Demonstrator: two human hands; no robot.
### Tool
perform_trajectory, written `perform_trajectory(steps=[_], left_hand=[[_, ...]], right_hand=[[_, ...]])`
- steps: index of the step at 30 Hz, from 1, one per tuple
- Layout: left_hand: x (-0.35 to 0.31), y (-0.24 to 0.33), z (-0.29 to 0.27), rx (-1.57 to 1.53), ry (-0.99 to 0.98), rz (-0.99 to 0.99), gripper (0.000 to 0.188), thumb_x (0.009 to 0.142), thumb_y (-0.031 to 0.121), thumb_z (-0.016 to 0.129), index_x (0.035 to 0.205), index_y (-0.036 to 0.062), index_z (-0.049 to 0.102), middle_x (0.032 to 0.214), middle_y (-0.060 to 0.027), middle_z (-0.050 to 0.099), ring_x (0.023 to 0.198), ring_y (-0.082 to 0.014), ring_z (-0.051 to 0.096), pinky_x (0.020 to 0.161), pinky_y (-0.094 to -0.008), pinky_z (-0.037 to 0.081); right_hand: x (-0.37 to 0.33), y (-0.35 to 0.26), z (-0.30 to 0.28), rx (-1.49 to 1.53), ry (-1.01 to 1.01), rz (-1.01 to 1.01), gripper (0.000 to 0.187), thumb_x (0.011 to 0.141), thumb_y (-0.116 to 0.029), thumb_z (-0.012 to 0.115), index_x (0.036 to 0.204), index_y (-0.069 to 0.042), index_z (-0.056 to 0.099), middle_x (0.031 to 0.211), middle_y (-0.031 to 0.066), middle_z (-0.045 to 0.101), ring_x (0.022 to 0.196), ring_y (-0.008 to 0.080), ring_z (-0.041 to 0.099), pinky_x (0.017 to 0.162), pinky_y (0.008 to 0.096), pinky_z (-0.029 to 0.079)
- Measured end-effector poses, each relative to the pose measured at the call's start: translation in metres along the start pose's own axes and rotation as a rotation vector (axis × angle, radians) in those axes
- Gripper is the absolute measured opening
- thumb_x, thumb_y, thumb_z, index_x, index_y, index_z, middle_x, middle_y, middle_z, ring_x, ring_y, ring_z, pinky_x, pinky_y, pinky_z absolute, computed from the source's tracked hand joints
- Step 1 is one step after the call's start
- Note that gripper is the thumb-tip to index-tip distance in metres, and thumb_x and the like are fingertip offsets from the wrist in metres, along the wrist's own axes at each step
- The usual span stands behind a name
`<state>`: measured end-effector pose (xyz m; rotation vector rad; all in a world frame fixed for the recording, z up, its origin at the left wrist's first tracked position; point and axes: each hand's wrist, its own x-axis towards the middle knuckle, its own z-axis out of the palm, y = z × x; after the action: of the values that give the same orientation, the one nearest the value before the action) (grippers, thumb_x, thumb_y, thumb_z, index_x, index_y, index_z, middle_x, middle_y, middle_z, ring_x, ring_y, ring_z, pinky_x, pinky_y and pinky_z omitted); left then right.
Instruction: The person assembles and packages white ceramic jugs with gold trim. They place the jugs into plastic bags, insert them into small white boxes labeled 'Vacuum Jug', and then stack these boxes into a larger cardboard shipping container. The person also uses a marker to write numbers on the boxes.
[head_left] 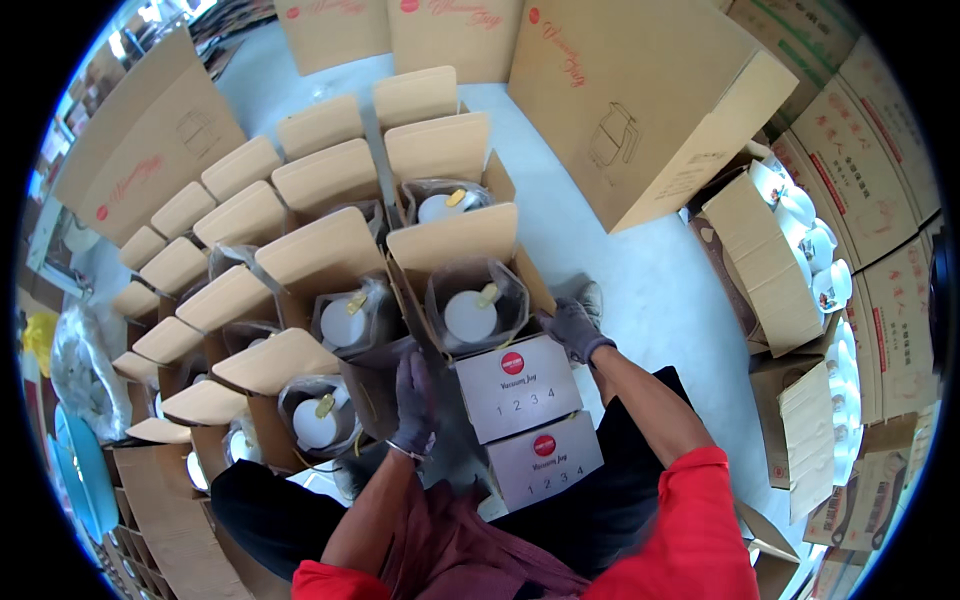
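Observation:
My left hand, in a grey-purple glove, has its fingers stretched upward and flat, beside the brown carton side panel; nothing is in its grip. The gloved right hand has bent fingers against the right edge of an open carton. Inside that carton stands a white jug in a clear plastic bag, with a yellow tag on top. In front of it are two white printed panels, an upper one and a lower one. Another bagged jug sits in the carton to the left.
Several open cartons with raised flaps stand in rows at left. Large brown cartons are behind. At right, an open box holds white round parts, beside stacked cartons. A blue basin is at far left.

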<state>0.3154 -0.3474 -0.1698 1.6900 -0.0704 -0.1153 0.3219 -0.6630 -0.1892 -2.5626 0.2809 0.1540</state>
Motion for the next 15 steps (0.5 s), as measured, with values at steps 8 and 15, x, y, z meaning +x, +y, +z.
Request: perform_trajectory(steps=[8, 15], left_hand=[[0.092, -0.076, 0.047, 0.134, -0.227, -0.149, 0.071, 0.087, 0.042, 0.067, 0.135, -0.0005, 0.038, 0.112, -0.0196, 0.058, 0.103, -0.0315, 0.058, 0.087, -0.0382, 0.047], [0.127, 0.092, 0.060, 0.094, -0.069, 0.464, 0.059, 0.089, 0.012, 0.063, 0.140, -0.0020, 0.036, 0.127, -0.0168, 0.055, 0.111, -0.0265, 0.057, 0.093, -0.0335, 0.046]], right_hand=[[-0.027, -0.056, -0.049, 0.012, 0.385, -0.255, 0.075, 0.084, -0.025, 0.062, 0.147, -0.005, 0.026, 0.114, 0.0240, 0.053, 0.104, 0.0420, 0.053, 0.093, 0.0483, 0.043], [0.002, -0.056, -0.015, -0.324, -0.057, -0.458, 0.048, 0.086, -0.011, 0.056, 0.133, -0.022, 0.053, 0.103, 0.0171, 0.056, 0.097, 0.0356, 0.055, 0.091, 0.0418, 0.047]])
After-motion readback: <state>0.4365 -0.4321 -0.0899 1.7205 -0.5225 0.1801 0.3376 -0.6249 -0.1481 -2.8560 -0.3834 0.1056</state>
